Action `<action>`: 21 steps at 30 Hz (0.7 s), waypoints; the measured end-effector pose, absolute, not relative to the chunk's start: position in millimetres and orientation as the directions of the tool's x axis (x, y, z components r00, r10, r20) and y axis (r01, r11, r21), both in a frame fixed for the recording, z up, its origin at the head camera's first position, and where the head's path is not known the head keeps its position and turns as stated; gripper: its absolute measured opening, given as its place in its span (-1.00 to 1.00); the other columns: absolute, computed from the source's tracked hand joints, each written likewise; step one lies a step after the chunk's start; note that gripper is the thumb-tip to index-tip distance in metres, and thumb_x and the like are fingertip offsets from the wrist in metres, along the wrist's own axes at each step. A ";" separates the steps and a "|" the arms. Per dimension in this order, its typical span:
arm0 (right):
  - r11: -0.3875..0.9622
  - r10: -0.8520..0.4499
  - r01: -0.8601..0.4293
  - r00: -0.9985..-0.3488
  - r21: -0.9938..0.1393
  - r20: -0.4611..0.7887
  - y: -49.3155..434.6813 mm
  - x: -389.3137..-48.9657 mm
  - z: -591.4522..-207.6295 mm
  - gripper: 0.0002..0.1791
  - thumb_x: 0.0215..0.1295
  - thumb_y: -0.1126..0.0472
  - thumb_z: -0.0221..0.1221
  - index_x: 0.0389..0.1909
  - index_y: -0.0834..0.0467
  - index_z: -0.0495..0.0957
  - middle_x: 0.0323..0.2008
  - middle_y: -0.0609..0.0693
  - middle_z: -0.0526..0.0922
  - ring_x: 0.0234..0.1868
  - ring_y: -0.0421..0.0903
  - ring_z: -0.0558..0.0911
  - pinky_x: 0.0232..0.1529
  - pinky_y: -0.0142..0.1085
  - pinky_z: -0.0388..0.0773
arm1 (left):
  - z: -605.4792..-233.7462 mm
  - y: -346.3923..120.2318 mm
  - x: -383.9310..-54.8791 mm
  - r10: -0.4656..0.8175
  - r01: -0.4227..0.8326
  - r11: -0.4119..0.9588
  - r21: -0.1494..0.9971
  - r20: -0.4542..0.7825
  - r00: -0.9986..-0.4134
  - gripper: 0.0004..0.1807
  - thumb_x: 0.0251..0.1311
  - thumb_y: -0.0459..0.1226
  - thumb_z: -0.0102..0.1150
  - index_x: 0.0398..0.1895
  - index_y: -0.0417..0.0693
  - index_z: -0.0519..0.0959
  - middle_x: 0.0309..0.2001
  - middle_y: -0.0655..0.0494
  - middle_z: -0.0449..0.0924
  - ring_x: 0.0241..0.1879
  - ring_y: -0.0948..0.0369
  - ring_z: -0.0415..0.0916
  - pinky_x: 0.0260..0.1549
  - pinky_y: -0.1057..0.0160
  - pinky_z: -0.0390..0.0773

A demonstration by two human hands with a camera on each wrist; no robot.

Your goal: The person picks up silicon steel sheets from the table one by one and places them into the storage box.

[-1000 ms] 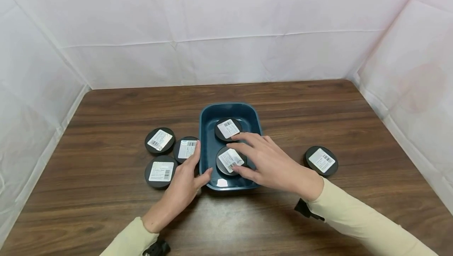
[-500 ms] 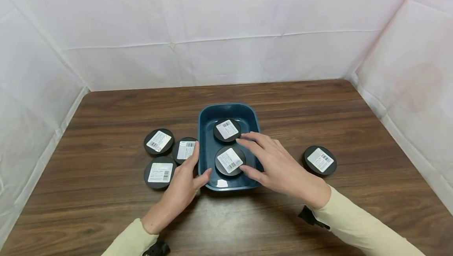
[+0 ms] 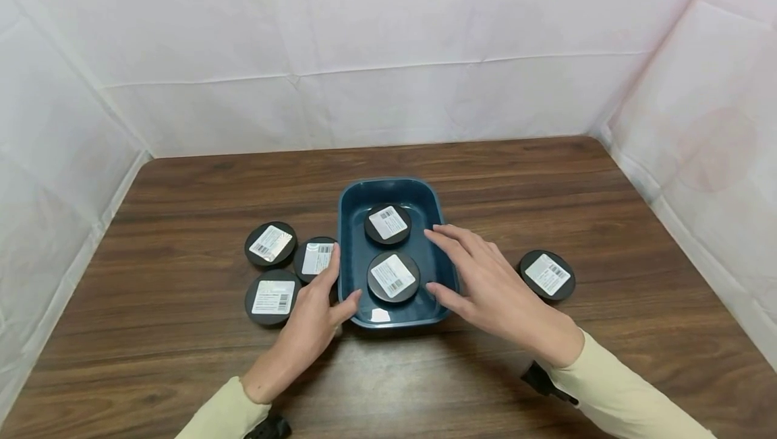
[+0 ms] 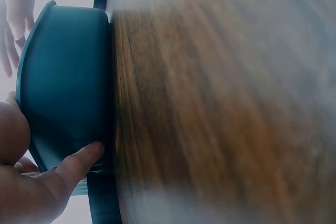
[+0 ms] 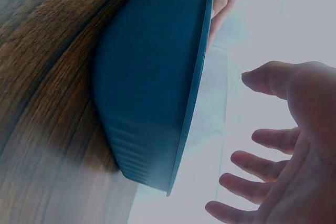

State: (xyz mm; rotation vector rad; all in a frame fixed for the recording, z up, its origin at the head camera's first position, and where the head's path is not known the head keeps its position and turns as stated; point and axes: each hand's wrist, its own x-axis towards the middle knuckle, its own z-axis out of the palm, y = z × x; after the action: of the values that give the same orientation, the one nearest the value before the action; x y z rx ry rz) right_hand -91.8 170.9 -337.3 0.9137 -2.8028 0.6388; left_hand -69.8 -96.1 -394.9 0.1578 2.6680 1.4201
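A blue plastic tray (image 3: pixel 429 199) stands mid-table with two round black discs inside. The far disc (image 3: pixel 387 225) and the near disc (image 3: pixel 393 277) lie flat, each with a white barcode label facing up. My left hand (image 3: pixel 311 314) grips the tray's left wall, thumb over the rim; the left wrist view shows a finger against the outer wall (image 4: pixel 68 82). My right hand (image 3: pixel 492 284) hovers over the right rim, holding nothing, fingers spread. In the right wrist view its fingers are apart from the tray.
Left of the tray sit three more labelled discs: one at the back (image 3: pixel 270 245), one in front (image 3: pixel 272 298), and one partly behind my left hand (image 3: pixel 315 258). Another disc (image 3: pixel 547 276) lies to the right, beyond my right hand. White sheeting (image 3: pixel 376 102) encloses the wooden table.
My right hand has drawn away from the near disc toward the right rim. The near disc stays in the tray. My left hand keeps its hold.
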 end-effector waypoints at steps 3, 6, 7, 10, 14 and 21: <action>0.735 -0.520 -0.571 -0.821 -0.365 0.237 173.6 -90.7 -338.1 -0.21 0.29 0.01 0.34 0.48 0.09 0.27 0.44 0.08 0.34 0.38 0.05 0.42 0.25 0.18 0.39 | -395.2 -96.5 -69.7 0.143 0.039 0.561 0.827 -0.050 -0.988 -0.09 0.38 -0.22 0.18 0.62 -0.13 -0.14 0.53 -0.23 0.13 0.48 0.02 0.21 0.36 -0.05 0.35; 0.737 -0.513 -0.566 -0.824 -0.370 0.239 175.6 -89.9 -339.8 -0.22 0.28 0.02 0.35 0.47 0.07 0.28 0.43 0.08 0.34 0.38 0.06 0.43 0.25 0.21 0.38 | -394.9 -96.4 -69.9 0.143 0.037 0.563 0.826 -0.053 -0.988 -0.08 0.38 -0.22 0.18 0.62 -0.13 -0.15 0.54 -0.22 0.12 0.49 0.03 0.20 0.36 -0.05 0.35; 0.736 -0.513 -0.567 -0.824 -0.370 0.242 175.9 -90.0 -340.3 -0.22 0.28 0.03 0.35 0.47 0.07 0.29 0.43 0.08 0.35 0.38 0.06 0.43 0.25 0.19 0.39 | -394.6 -96.5 -70.0 0.141 0.036 0.564 0.825 -0.053 -0.989 -0.08 0.38 -0.22 0.18 0.62 -0.13 -0.14 0.54 -0.22 0.12 0.49 0.03 0.20 0.36 -0.05 0.35; 0.735 -0.506 -0.567 -0.824 -0.372 0.255 177.5 -89.9 -341.7 -0.23 0.28 0.03 0.35 0.46 0.09 0.30 0.41 0.09 0.36 0.36 0.06 0.44 0.22 0.12 0.41 | -394.0 -96.6 -70.2 0.141 0.031 0.563 0.826 -0.059 -0.988 -0.08 0.38 -0.22 0.18 0.62 -0.13 -0.15 0.54 -0.22 0.12 0.49 0.03 0.20 0.36 -0.05 0.35; 0.744 -0.491 -0.554 -0.832 -0.373 0.257 180.8 -89.3 -343.0 -0.24 0.28 0.04 0.35 0.45 0.12 0.32 0.40 0.11 0.38 0.35 0.07 0.44 0.20 0.12 0.42 | -393.6 -96.6 -70.1 0.149 0.029 0.557 0.830 -0.065 -0.987 -0.08 0.39 -0.22 0.17 0.62 -0.12 -0.17 0.54 -0.23 0.10 0.49 0.02 0.19 0.36 -0.06 0.35; 0.760 -0.462 -0.518 -0.855 -0.393 0.234 187.4 -88.0 -345.6 -0.25 0.28 0.06 0.35 0.45 0.11 0.32 0.40 0.11 0.37 0.37 0.09 0.43 0.22 0.16 0.38 | -393.6 -96.6 -70.3 0.148 0.015 0.554 0.833 -0.080 -0.986 -0.08 0.40 -0.22 0.16 0.62 -0.10 -0.18 0.55 -0.23 0.08 0.50 0.02 0.18 0.37 -0.06 0.33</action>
State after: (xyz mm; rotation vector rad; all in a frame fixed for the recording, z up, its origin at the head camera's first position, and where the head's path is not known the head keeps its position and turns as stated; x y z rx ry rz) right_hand -88.0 187.4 -345.6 0.7911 -2.8304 0.6867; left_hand -70.3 -96.6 -393.6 0.1394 2.6426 1.4143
